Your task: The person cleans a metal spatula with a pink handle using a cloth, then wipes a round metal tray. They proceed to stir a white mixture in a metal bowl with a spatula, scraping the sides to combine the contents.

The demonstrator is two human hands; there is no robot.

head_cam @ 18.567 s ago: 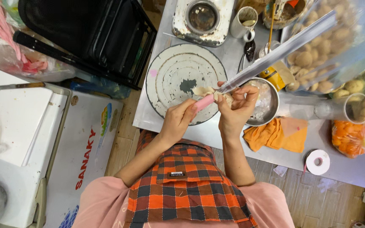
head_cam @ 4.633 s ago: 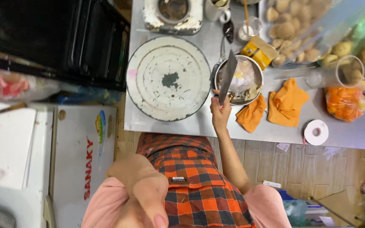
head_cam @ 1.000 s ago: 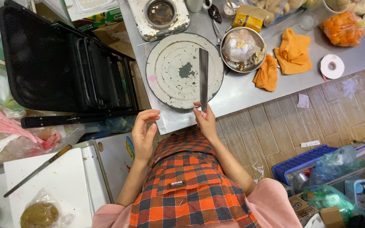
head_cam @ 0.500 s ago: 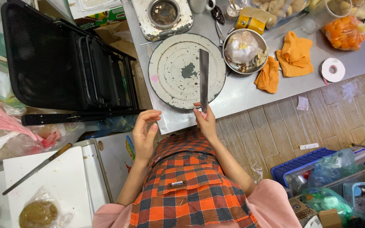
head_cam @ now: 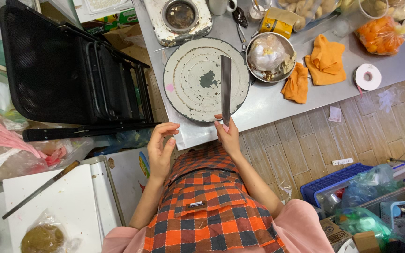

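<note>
Holding: the right hand (head_cam: pixel 229 136) is closed round the handle end of a long knife (head_cam: pixel 226 84), blade pointing away across the round cutting board (head_cam: pixel 193 93).
Knife position: the blade lies over the right part of the board, just left of the metal bowl (head_cam: pixel 284 70); whether the flat rests on the board or hovers above it cannot be told.
Left hand: the left hand (head_cam: pixel 161 147) is raised in front of the apron, fingers loosely spread, with nothing in it and well apart from the knife.
Handling judgement: the knife looks stiff, thin and fairly light for its length, with a sharp edge along the blade (which side carries the edge is not clear). The handle end is the only safe place to take hold; it is mostly hidden inside the fingers.
Board: worn, ringed surface with a dark patch at the centre; it probably sits heavy and steady on the steel counter (head_cam: pixel 268 100).
Edges: the near rim of the board comes close to the counter's front edge, just beyond the right hand. The bowl touches or nearly touches the board on the right; two orange cloths (head_cam: pixel 324 58) lie beyond it.
Open room: bare counter runs right toward the tape roll (head_cam: pixel 367 76). To the left a folded black chair (head_cam: pixel 71 70) stands close against the counter, so there is little room that way.
Behind: a stove burner (head_cam: pixel 180 16) sits at the board's far side.
</note>
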